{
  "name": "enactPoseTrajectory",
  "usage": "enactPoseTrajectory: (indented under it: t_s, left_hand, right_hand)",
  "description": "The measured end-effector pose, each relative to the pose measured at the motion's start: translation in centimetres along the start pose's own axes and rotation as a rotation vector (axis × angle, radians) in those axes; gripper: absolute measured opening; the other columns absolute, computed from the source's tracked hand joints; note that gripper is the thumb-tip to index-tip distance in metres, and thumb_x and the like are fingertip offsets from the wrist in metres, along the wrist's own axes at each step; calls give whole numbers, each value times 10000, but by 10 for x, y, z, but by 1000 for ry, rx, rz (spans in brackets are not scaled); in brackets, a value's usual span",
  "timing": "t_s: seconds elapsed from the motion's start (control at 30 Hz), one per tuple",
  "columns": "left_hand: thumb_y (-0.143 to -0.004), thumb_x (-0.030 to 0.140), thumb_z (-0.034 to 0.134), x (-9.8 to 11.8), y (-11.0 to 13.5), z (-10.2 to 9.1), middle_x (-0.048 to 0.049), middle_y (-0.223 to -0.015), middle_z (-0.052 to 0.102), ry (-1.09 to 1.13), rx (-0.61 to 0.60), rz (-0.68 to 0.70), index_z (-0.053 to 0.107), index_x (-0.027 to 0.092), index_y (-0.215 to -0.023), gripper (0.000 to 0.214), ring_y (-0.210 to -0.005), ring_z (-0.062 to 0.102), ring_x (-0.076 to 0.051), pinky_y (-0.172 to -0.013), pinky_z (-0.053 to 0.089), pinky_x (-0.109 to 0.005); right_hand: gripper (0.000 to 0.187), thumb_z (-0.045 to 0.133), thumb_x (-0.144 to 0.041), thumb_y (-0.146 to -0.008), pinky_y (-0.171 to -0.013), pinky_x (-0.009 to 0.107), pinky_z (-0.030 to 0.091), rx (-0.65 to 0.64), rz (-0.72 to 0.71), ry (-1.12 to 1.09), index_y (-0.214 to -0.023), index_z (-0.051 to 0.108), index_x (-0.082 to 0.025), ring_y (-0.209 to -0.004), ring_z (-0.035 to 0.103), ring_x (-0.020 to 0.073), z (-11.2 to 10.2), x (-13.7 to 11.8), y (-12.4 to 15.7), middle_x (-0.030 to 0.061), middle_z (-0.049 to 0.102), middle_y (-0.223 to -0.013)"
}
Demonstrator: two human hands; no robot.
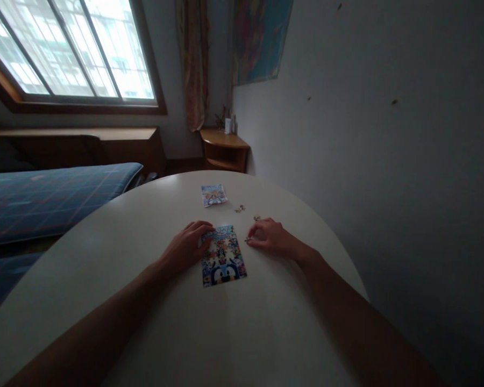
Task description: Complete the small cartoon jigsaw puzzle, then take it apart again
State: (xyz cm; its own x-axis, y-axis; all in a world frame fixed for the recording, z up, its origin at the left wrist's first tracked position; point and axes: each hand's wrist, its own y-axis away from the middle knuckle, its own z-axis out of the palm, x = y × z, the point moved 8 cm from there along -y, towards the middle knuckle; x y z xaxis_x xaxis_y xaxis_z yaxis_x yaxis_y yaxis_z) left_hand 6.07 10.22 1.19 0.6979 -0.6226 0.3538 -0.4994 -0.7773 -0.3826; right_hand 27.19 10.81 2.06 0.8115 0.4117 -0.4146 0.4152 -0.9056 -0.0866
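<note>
Jigsaw puzzle (225, 262): rectangular, multicoloured, blue cartoon dog face along near edge; flat on white table (242, 322), slightly skewed. Small puzzle piece (247, 240) just beside right edge, print unreadable. Loose pieces (242, 207) clustered past far right corner.

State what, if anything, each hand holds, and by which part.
The right hand pinches a piece; by which part is too small to tell. The left hand rests on the upper left of the puzzle, gripping nothing.

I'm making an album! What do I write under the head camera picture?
Puzzle time: left hand on the colourful puzzle, right hand at a small piece on the white table.
</note>
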Motion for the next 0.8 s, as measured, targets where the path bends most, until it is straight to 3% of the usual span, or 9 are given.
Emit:
enactPoseTrajectory:
  t_s: [0.2,0.37,0.63,0.8]
  left_hand:
    - [-927,301,472,2,0,-2,-84,-1212,632,8,13,-5,624,206,-1125,266,-1127,573,-244,-1003,474,-456]
    - [-941,299,465,5,0,-3,-76,-1175,646,1,21,27,632,213,-1090,240,-1088,589,-230,-970,496,-426]
    - [-955,325,504,37,5,-10,-54,-995,702,33,73,123,650,229,-1015,185,-989,623,-209,-854,524,-364]
    - [-924,305,564,48,6,-11,-40,-909,714,109,106,74,673,225,-940,137,-880,662,-194,-786,532,-330]
  right_hand:
    - [126,718,-262,-788,-816,325,449,-9,-51,-89,-896,703,-199,-924,620,210,-1,-10,1,61,694,-931]
    - [87,676,-211,-809,-759,282,475,-20,-84,-301,-885,700,-177,-826,651,164,6,-17,1,49,721,-891]
    - [187,676,-345,-834,-720,266,485,45,-111,-540,-901,728,-178,-803,659,154,21,-34,-4,48,735,-890]
    - [231,689,-395,-823,-691,257,476,84,-109,-608,-921,715,-188,-757,657,150,23,-46,-3,27,728,-826]
